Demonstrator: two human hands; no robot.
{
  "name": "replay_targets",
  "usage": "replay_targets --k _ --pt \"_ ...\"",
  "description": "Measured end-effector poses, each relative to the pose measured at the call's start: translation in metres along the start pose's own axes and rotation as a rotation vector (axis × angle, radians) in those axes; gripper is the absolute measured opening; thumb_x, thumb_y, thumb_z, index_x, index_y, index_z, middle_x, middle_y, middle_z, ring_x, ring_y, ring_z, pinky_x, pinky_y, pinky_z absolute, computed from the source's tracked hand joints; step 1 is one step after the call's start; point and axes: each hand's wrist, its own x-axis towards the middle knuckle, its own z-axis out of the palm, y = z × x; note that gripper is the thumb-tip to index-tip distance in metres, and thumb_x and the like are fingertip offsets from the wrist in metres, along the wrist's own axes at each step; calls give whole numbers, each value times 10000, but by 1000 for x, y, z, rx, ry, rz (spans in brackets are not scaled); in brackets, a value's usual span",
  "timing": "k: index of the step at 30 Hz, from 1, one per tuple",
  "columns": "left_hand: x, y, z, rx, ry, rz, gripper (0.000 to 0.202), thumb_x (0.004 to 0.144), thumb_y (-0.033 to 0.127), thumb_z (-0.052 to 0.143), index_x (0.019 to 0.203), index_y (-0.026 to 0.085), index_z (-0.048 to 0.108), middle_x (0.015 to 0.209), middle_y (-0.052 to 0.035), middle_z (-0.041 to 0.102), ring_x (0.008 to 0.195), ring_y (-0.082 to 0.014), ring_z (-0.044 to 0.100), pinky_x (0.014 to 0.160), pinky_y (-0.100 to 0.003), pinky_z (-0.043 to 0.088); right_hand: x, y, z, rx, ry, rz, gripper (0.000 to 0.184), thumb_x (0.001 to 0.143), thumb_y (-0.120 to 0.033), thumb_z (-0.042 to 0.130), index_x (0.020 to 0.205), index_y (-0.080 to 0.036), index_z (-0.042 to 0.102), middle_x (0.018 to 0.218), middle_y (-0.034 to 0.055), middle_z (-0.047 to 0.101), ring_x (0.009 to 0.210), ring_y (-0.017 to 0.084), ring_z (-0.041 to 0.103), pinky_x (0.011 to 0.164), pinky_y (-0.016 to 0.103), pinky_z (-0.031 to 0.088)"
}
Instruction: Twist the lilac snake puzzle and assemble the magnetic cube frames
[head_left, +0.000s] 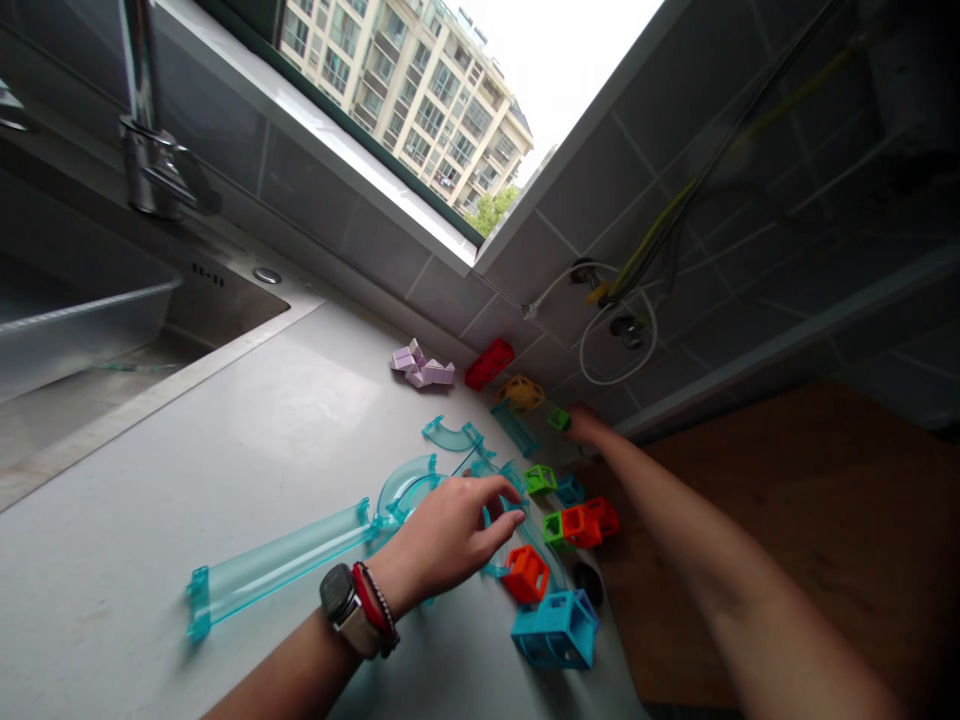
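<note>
My left hand (461, 525), with a watch and bracelets on its wrist, hovers over clear teal track pieces, thumb and index finger apart. A long straight teal track (281, 560) lies to its left, and a curved teal track (450, 436) lies beyond it. At the far right of the counter, my right hand (585, 426) has its fingers closed at a small green cube frame (559, 418); the fingers are partly hidden. Between the hands are another green cube frame (540, 480), joined orange-red cube frames (581, 525), a single orange cube frame (526, 574) and a blue frame block (556, 630).
A purple folded piece (422, 366), a red block (489, 364) and a yellow frame piece (521, 392) sit near the wall. The sink (225, 320) and faucet (146, 150) are at left. Cables (652, 260) hang on the right wall. A wooden surface (720, 520) lies beyond the counter edge.
</note>
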Motion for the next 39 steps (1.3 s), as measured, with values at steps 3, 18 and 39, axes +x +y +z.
replay_targets --k 3,18,39 --pt "2 4 3 -71 48 -34 271 979 438 586 1089 236 729 947 -40 758 753 -186 664 691 -296 505 -30 5 -20 11 41 -21 269 978 -337 699 1186 -169 673 1253 95 670 1081 239 675 933 441 580" --pt "-10 22 17 -1064 -78 -306 776 819 352 857 1481 216 475 1293 -168 701 1147 -303 715 859 -371 622 -214 -110 -82 642 62 -766 396 791 -335 880 1120 -264 673 1198 75 641 1120 244 644 958 378 546" --pt "1 5 7 -1091 324 -311 591 795 394 856 1276 212 566 1136 -87 719 1014 -246 746 752 -292 599 -111 -54 47 -66 57 -149 202 869 -43 633 956 -143 785 1198 201 690 1187 359 608 945 475 507"
